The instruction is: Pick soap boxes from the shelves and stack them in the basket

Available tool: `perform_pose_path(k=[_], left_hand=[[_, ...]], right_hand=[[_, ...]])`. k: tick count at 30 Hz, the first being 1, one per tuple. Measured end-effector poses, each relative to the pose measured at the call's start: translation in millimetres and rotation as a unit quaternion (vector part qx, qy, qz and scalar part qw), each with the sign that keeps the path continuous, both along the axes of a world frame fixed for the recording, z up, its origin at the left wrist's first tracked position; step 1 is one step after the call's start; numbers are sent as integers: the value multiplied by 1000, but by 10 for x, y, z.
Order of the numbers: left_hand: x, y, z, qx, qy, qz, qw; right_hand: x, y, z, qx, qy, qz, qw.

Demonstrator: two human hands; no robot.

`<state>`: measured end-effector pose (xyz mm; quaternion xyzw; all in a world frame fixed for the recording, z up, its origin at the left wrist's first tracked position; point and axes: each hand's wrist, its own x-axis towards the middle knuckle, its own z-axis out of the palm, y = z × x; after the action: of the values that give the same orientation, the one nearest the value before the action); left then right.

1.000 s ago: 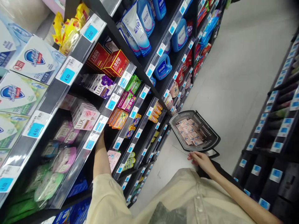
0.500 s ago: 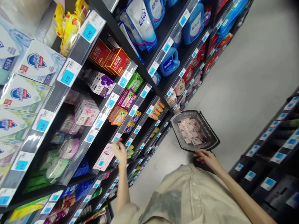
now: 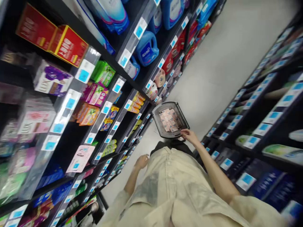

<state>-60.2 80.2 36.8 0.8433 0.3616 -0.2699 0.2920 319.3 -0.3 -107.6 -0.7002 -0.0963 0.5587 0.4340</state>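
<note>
The basket point(image 3: 156, 118) lies ahead of me, near the shelf point(image 3: 131, 44); it looks stiff, its boxes point(image 3: 169, 119) likely adding weight; the rim should hold best; my right hand point(image 3: 188, 135) bends at its near-right corner, my left hand point(image 3: 142, 161) half-curls; I cannot tell whether either grips.

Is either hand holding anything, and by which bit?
I can't tell for sure: the right hand is at the near rim of the basket, but a grip isn't clear. No held thing shows clearly in the left hand.

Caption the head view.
Right hand at a dark basket of small boxes, left hand beside the shirt, between stocked shelves.
</note>
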Motion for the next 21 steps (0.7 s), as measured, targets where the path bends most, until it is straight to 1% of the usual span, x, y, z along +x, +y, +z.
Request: perform_pose_path(k=[1, 3, 6, 10, 13, 15, 17, 19, 21], left_hand=[[67, 33, -105, -16, 11, 12, 1000], [160, 155, -258, -37, 27, 38, 998], [236, 311, -393, -64, 34, 49, 996], [325, 306, -534, -101, 44, 29, 993], [404, 361, -650, -109, 55, -2, 993], [480, 522, -744, -112, 61, -32, 991], [600, 774, -863, -123, 70, -69, 988], [770, 1078, -1014, -138, 84, -104, 981], [971, 1404, -1192, -155, 99, -126, 975]], right_hand=[[12, -25, -42, -11, -5, 1, 1000], [9, -102, -134, -31, -8, 4, 999], [-53, -269, -264, -69, -6, 11, 998], [-171, -583, -404, -155, -10, 24, 988], [-242, -868, -420, -235, -21, 29, 971], [-304, -1022, -361, -274, -26, 20, 961], [-401, -1092, -267, -293, -32, -1, 956], [-528, -1053, -176, -301, -40, -22, 953], [-664, -911, -123, -305, -51, -33, 951]])
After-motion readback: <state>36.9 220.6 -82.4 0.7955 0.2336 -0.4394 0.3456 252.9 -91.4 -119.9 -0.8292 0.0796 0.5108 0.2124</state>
